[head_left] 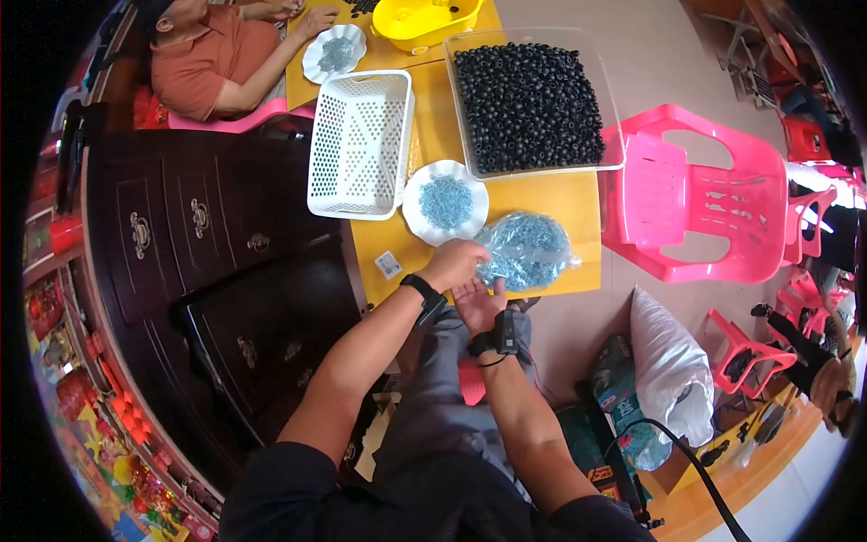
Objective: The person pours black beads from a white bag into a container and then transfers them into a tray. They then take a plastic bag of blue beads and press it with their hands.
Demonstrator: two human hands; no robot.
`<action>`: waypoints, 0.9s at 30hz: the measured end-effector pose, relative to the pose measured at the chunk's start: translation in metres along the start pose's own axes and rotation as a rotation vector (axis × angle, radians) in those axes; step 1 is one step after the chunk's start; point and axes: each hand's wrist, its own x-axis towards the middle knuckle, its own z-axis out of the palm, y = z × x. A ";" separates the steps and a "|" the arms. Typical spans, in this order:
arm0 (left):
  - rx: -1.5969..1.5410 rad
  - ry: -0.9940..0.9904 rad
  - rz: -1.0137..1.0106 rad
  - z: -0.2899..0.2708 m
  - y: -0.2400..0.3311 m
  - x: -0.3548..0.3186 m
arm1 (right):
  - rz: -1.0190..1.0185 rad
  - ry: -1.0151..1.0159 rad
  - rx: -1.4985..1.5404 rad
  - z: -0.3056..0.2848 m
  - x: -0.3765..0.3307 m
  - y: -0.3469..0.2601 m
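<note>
My left hand is at the table's near edge, its fingers curled together beside a clear plastic bag full of small pale-blue pieces. Whatever those fingers hold, if anything, is hidden or too small to name. Just below it, my right hand is turned palm up with its fingers apart, close to the bag's lower left side. A white wavy-rimmed plate bearing a heap of similar blue pieces lies beyond my left hand. A small white card or packet rests on the table left of that hand.
The yellow table also bears a white perforated basket, a clear bin of black beads and a yellow tub. Across it, a person in an orange shirt sits near another plate. A pink chair stands at the right.
</note>
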 end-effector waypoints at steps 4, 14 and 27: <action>-0.169 -0.112 -0.109 0.008 -0.003 0.005 | 0.032 0.035 -0.078 0.000 -0.005 -0.004; -0.052 0.151 0.191 0.029 0.005 0.006 | -0.049 0.037 -0.079 -0.024 -0.002 -0.027; -0.217 0.179 -0.070 0.018 0.040 -0.006 | -0.193 0.208 -0.169 -0.025 -0.005 -0.042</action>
